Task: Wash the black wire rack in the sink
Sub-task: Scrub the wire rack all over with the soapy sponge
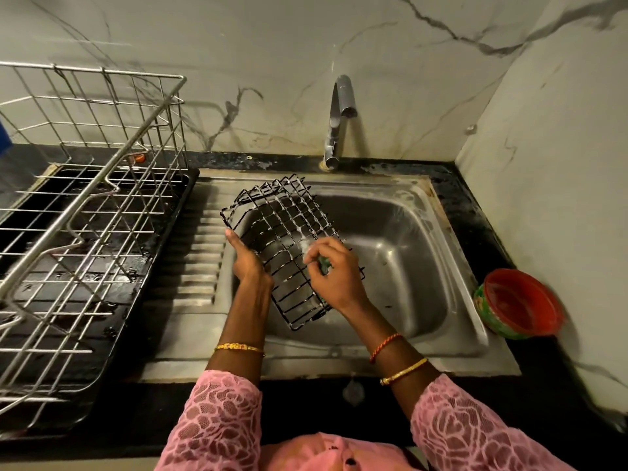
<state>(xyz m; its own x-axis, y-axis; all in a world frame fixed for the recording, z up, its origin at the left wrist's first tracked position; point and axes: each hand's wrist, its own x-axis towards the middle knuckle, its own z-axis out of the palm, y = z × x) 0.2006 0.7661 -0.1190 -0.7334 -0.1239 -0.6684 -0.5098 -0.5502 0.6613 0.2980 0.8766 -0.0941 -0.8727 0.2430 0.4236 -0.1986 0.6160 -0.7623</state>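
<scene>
counter: black | sink | drainer tray | red bowl

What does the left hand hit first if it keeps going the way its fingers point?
The left hand points up-left along the black wire rack it grips; beyond that, probably the ribbed drainboard of the sink. Depth is unclear.

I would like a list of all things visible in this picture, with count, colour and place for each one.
black wire rack: one, black, soapy, held tilted over the sink basin
scrubber: one, greenish, in the right hand, against the rack
sink: one, steel, centre
tap: one, chrome, behind the sink, no water seen
dish rack: one, silver wire, left counter
tray: one, black, under the dish rack
bowl: one, red inside, right counter
left hand: grips the rack's left edge
right hand: holds the scrubber
</scene>
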